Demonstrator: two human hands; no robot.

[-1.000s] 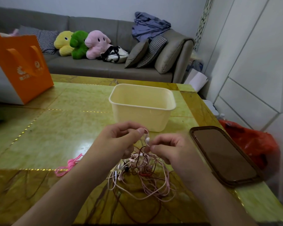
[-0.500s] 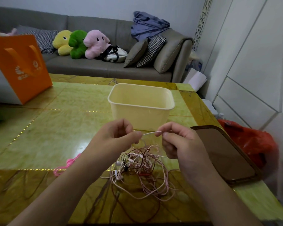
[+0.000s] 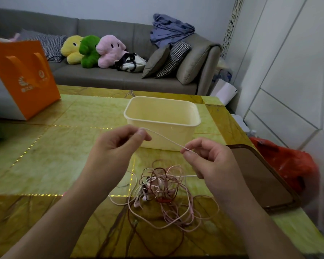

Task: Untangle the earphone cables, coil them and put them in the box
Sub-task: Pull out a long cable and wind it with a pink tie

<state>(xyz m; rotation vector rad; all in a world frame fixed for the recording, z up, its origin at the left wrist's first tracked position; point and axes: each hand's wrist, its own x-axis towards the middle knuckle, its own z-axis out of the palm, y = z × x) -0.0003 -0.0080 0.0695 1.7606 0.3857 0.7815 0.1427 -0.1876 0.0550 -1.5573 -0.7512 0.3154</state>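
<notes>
A tangle of pink, white and dark red earphone cables (image 3: pixel 163 189) lies on the green table in front of me. One white cable (image 3: pixel 165 139) is stretched taut above the tangle. My left hand (image 3: pixel 116 146) pinches one end of it between thumb and forefinger. My right hand (image 3: pixel 208 159) pinches it further along, and the cable runs from that hand down into the tangle. An open cream plastic box (image 3: pixel 162 120) stands just behind my hands, with nothing visible inside it.
An orange paper bag (image 3: pixel 24 79) stands at the far left of the table (image 3: pixel 67 150). A brown tray (image 3: pixel 264 180) lies at the right edge, with a red plastic bag (image 3: pixel 288 165) beyond it. A grey sofa (image 3: pixel 120 77) with plush toys is behind.
My hands have risen and moved apart, drawing a length of white cable out of the tangle until it is taut between them.
</notes>
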